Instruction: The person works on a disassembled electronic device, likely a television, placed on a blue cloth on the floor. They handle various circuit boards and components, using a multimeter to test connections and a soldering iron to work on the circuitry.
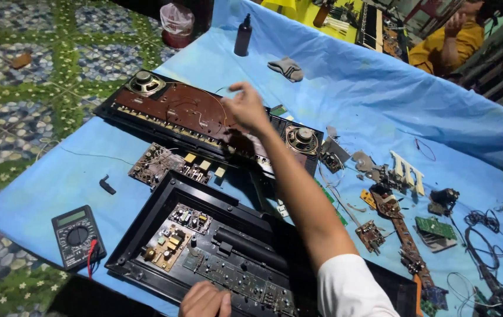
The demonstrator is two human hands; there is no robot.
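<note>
My right hand [245, 107] reaches forward over the brown inner face of an opened keyboard panel [175, 111], which has a round speaker at each end [144, 82] [302, 140]. Its fingers are curled and pinched together above the panel, and blur hides whether they hold anything. My left hand [204, 300] rests with bent fingers on the green circuit board [234, 276] inside the black lower housing [163, 194] near the bottom edge. A loose brown board [166, 164] with yellow parts lies between the two housings.
Everything lies on a blue cloth [381, 100] over a patterned floor. A multimeter [77, 236] sits at the left. A black bottle [243, 35], grey rag [287, 68] and bin [177, 23] are at the back. Several small boards, white keys [407, 172] and wires lie right. Another person in yellow [445, 44] sits beyond.
</note>
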